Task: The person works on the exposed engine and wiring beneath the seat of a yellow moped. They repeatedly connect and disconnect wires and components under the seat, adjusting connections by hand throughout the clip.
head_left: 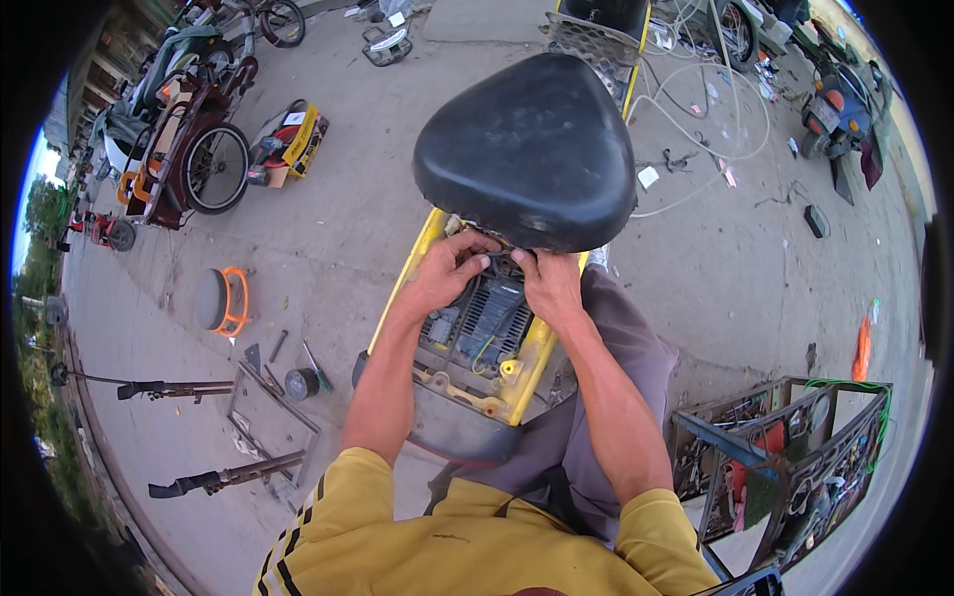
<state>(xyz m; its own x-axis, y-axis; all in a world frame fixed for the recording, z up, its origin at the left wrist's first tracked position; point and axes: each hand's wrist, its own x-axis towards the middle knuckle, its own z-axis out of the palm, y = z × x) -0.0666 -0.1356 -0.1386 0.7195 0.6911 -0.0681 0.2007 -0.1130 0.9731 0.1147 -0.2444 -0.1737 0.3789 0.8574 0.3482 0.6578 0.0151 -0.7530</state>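
Observation:
A yellow-framed electric scooter (538, 370) stands in front of me, its compartment uncovered. Over the far part of that compartment juts a wide black seat (527, 149), which hides what lies beneath it. Just under its near edge, my left hand (449, 270) is closed, thumb against fingers. Close beside it, my right hand (552, 286) pinches too. Dark wiring (507, 264) shows between the two hands, but exactly what the fingertips grip is too small to tell. Nearer me in the compartment sit a finned grey controller box (494, 316) and a thin yellow wire (481, 356).
To the left are an orange-framed stool (231, 301), a round dark tin (301, 383), hand tools and a metal frame (268, 422). A metal rack (785, 467) full of tools stands at right. Pale hose (760, 134) loops across the ground; parked vehicles stand farther off.

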